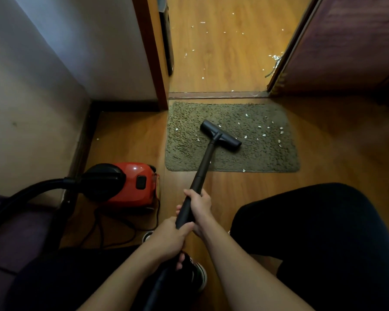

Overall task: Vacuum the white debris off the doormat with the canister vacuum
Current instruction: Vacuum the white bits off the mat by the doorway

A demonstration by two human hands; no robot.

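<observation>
Doormat (189,153) at 12 o'clock, flat on wood floor (130,140), just short of the door threshold. White debris (281,131) mostly on its 3 o'clock half, a few flecks toward 9. Black nozzle (220,135) on mat centre, set askew. Wand (202,167) runs back toward 6. Right hand (200,205) ahead, left hand (169,239) just behind, fingers of both curled round the wand. Red canister vacuum (130,182) at 9 o'clock of the hands, hose (32,189) arcing off toward 8

Orange-brown wood-grain laminate floor (126,140) runs past a thin brown threshold strip (218,94) at upper centre, flanked by a pale plain wall (54,63) and reddish-brown wooden door frame (149,52) upper left and a dark purplish panel (346,41) upper right.
</observation>
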